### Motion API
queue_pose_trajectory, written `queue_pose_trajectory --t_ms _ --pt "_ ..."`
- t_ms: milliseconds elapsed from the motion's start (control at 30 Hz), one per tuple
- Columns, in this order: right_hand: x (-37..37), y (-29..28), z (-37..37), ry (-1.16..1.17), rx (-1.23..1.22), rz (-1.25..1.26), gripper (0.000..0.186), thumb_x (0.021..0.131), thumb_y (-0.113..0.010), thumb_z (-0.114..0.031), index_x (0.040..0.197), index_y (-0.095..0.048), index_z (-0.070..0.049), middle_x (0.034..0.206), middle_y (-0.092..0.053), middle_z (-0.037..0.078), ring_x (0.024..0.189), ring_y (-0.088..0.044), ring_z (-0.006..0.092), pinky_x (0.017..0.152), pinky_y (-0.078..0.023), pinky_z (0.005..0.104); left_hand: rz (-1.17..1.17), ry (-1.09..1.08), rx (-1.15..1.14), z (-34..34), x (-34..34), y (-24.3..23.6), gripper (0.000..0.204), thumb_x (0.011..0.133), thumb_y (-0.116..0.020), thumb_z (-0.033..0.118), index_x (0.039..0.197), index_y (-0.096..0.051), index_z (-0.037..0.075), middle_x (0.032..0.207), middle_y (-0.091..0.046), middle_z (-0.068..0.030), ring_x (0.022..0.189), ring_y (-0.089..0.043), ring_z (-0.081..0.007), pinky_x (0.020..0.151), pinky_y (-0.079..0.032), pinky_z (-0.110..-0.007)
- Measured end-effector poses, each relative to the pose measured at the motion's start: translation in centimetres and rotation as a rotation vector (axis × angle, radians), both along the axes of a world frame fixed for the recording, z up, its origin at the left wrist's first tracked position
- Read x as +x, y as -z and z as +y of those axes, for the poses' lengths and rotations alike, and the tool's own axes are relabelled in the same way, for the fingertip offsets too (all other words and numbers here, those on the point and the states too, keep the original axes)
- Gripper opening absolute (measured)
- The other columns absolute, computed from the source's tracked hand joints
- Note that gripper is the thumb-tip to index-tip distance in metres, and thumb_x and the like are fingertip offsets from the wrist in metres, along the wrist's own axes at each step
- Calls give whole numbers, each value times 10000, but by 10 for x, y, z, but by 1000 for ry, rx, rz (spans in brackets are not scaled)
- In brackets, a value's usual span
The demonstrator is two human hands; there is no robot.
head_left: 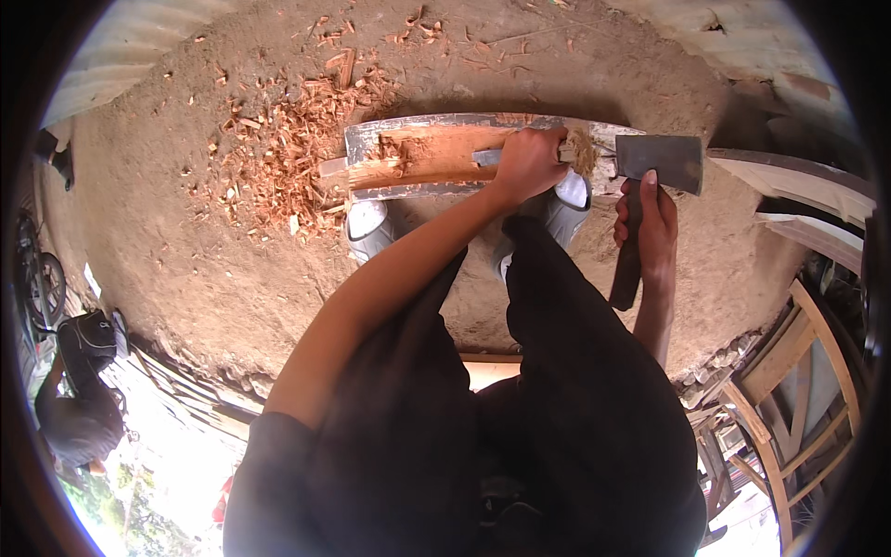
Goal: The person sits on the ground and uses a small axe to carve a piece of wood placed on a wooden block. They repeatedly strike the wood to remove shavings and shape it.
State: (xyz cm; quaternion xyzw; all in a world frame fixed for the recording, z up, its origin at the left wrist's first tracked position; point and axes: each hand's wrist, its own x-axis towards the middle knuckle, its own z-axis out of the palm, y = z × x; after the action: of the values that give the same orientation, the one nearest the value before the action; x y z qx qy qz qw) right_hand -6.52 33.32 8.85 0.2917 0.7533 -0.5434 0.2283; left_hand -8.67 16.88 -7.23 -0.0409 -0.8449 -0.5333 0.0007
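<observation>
Chisel (485,158) | middle hidden in left hand (532,165) | tip contact unclear

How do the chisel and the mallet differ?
The chisel has a narrow blade; the mallet has a broad, blocky head. The chisel lies along the hollowed wood, while the mallet's handle points back toward the person. The left hand covers much of the chisel; most of the mallet shows. Both are held.

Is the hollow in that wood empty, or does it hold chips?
Not empty: chips lie toward the left in the wood, with bare hollow showing to their right.
</observation>
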Motion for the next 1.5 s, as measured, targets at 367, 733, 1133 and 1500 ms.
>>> queue_pose_trajectory --t_ms 367,733,1133,1500 --pt "-2 -1 -11 -15 95 74 523 1088 -480 -501 987 -596 -1 669 -531 20 496 -511 101 456 -419 280 36 40 -30 -1 5 2 240 673 -756 158 876 -667 66 706 -673 -185 709 -693 -397 642 -553 -499" --pt "6 19 -14 -152 66 -15 472 1093 -495 -460 992 -602 -12 673 -525 2 501 -500 93 451 -410 270 -17 84 -52 -1 4 -3 240 696 -763 180 899 -690 76 726 -686 -180 750 -708 -389 675 -559 -505" --pt "2 24 7 -221 93 -60 548 1092 -450 -528 988 -597 -10 652 -526 20 491 -527 112 448 -430 285 -8 165 -126 -1 9 3 246 689 -765 206 896 -705 86 725 -690 -167 749 -711 -382 673 -564 -494" --pt "2 20 15 -151 -21 -135 547 1078 -458 -582 999 -587 -56 634 -504 2 461 -480 100 433 -407 272 -52 173 -118 -5 10 -3 230 679 -754 214 860 -711 80 736 -695 -180 744 -711 -388 681 -570 -497"
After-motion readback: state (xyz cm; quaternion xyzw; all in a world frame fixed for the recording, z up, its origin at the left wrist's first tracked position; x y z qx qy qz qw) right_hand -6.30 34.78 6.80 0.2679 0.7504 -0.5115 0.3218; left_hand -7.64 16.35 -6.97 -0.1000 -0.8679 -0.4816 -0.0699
